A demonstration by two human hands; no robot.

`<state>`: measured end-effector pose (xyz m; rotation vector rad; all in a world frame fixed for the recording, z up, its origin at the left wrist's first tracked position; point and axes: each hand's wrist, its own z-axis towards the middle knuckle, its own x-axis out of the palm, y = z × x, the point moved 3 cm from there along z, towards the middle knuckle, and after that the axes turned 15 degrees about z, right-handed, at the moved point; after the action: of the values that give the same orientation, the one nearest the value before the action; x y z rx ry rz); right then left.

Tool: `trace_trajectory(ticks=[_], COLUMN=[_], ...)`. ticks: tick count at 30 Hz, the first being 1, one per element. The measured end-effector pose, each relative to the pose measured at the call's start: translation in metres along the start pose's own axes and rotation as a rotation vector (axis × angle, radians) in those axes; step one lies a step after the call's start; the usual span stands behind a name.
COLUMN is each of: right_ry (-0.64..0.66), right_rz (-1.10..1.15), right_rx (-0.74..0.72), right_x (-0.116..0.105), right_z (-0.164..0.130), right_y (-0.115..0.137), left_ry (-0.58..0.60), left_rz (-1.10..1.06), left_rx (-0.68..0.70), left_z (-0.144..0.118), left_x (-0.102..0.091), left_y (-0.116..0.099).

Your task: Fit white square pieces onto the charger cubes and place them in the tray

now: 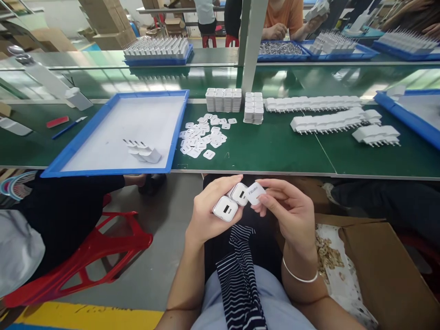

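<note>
Two white USB chargers (225,209) lie side by side in my left hand (203,211), port faces up, with the fingers wrapped round them. Between thumb and fingers my right hand (292,208) pinches a small white cover plate (255,193) with grey lettering, close to the farther charger. Whether plate and charger touch, I cannot tell. Ahead on the green bench (254,153) lies a loose pile of white cover plates (202,135). Behind it stand neat stacks of white plates (223,100). Rows of white chargers (325,120) with pins lie to the right.
A blue-rimmed tray (92,133) on the left holds a few chargers (142,151). Past it lie a blue pen (69,127) and a red piece (57,122). A metal post (253,43) rises behind. An open carton (381,270) sits at my right; a red stool (103,247) is left.
</note>
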<state>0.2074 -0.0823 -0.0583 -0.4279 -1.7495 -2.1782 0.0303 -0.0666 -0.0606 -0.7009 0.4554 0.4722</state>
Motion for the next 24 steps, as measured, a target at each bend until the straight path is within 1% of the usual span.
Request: trace_trajectory(ticks=[7, 14, 24], right_ry=[0.067, 0.107, 0.121], right_rz=[-0.115, -0.101, -0.116], right_rx=[-0.005, 0.014, 0.042], right_x=[0.0039, 0.0022, -0.0012], right_z=[-0.0036, -0.0001, 0.0016], right_y=[-0.0024, -0.0046, -0.0064], left_ry=[0.055, 0.058, 0.059], left_rz=[0.027, 0.033, 0.047], left_rx=[0.003, 0.027, 0.056], left_z=[-0.0009, -0.0011, -0.0001], left_x=[0.0016, 0.0041, 0.0049], left_y=[-0.0017, -0.0019, -0.002])
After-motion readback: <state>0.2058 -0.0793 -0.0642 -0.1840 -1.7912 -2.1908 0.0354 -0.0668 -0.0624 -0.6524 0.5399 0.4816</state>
